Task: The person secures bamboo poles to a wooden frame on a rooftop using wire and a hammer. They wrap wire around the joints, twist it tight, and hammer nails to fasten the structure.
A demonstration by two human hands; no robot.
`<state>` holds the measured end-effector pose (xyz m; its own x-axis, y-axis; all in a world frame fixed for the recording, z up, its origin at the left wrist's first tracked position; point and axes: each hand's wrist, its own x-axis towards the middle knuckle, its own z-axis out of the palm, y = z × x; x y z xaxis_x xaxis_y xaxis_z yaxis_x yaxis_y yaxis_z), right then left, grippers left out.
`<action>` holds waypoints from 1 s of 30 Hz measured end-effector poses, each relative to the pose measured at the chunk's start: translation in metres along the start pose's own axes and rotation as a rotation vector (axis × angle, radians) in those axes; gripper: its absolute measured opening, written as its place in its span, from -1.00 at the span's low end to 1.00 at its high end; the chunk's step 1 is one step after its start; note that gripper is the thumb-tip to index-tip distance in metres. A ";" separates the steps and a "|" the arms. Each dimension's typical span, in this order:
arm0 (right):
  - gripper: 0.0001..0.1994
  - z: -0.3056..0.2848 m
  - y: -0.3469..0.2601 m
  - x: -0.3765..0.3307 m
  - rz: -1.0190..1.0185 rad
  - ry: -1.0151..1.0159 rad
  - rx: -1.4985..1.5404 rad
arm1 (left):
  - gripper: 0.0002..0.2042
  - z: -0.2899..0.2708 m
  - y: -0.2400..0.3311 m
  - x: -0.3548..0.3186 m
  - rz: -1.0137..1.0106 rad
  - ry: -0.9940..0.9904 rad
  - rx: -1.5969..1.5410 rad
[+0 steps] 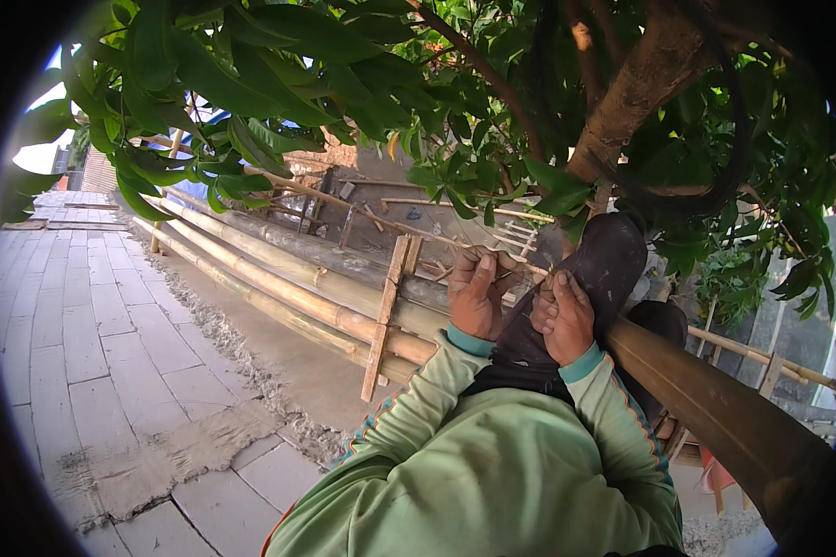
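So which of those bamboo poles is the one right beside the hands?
The dark brown pole running lower right beneath the right hand. It is darker and nearer than the pale yellow poles stacked left of the left hand.

Bamboo poles [279, 278] left of hands, paving [93, 343] further left, tree [641, 84] behind.
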<state>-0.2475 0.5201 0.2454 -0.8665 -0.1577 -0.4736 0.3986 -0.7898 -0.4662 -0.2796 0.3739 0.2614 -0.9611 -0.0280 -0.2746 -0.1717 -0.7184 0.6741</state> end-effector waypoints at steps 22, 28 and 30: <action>-0.77 -0.008 0.013 -0.003 -0.210 -0.191 -0.460 | -0.73 -0.024 0.072 0.033 0.154 -0.025 0.122; -0.78 -0.010 0.006 0.003 -0.087 -0.095 -0.184 | -0.38 -0.011 0.046 0.022 0.137 -0.039 0.278; -0.78 -0.011 0.005 0.003 -0.100 -0.070 -0.191 | -0.38 -0.003 0.035 0.012 0.149 -0.010 0.301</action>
<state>-0.2445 0.5222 0.2339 -0.9205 -0.1307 -0.3681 0.3539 -0.6779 -0.6443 -0.2968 0.3463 0.2795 -0.9823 -0.1096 -0.1521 -0.0838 -0.4689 0.8792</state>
